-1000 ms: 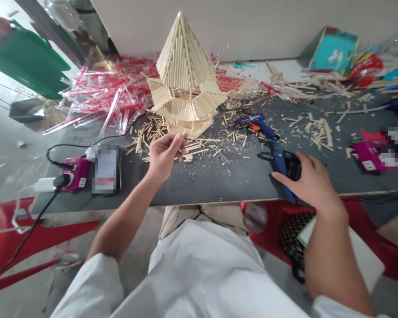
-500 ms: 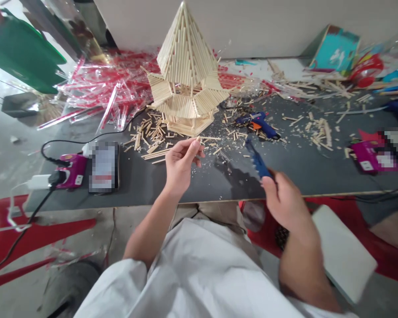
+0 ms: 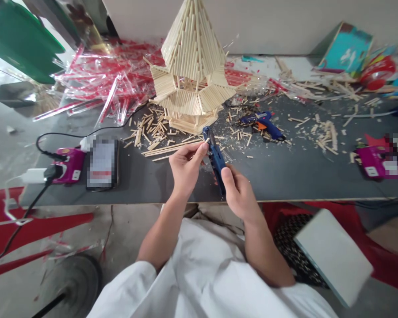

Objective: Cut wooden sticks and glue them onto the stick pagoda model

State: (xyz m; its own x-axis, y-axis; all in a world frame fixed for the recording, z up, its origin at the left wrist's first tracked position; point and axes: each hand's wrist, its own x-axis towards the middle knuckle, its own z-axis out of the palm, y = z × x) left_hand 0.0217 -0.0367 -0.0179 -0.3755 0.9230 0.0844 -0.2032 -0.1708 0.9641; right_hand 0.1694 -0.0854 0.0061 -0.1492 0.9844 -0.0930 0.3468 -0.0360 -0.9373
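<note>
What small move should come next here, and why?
Probably line the stick up with the blue tool: the left hand pinches the stick near the tool's head, the right hand grips the tool, and their exact alignment is unclear.

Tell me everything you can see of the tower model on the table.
The tower model stands upright on the dark grey table, built of pale sticks that look like wood. A steep, pointed roof, its peak cut off by the picture edge, sits above thin posts; below flares a skirt of slanted panels, then a low base. Stick ends jut out at the skirt's upper left. Short loose pieces lie around its base. The blue hand tool overlaps the base in view; contact is unclear.
</note>
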